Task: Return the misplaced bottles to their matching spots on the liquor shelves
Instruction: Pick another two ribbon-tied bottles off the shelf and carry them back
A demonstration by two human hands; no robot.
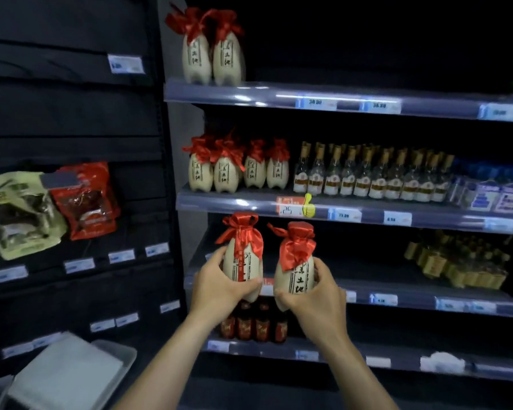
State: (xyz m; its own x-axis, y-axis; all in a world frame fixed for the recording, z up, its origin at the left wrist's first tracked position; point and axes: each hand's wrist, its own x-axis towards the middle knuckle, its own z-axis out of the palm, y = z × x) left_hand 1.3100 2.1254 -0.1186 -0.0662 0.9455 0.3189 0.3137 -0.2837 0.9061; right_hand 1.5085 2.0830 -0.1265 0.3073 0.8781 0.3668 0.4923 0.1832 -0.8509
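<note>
My left hand [216, 284] grips a cream ceramic bottle [243, 261] with a red cloth cap and a red label stripe. A second cream bottle [295, 276], red-capped and marked with black characters, is held in my right hand [314, 292]. Both are upright in front of the third shelf [412, 294]. Matching cream bottles stand in a row [237, 170] at the left of the second shelf [234, 202]. Two more cream bottles [212, 54] stand on the top shelf [249, 94].
Clear bottles with gold caps [373, 176] fill the second shelf's middle, blue boxes [492, 190] its right. Gold-boxed items [456, 261] sit on the third shelf's right. Dark red bottles [255, 324] stand below my hands. Snack bags [51, 205] hang at left above a white tray [71, 371].
</note>
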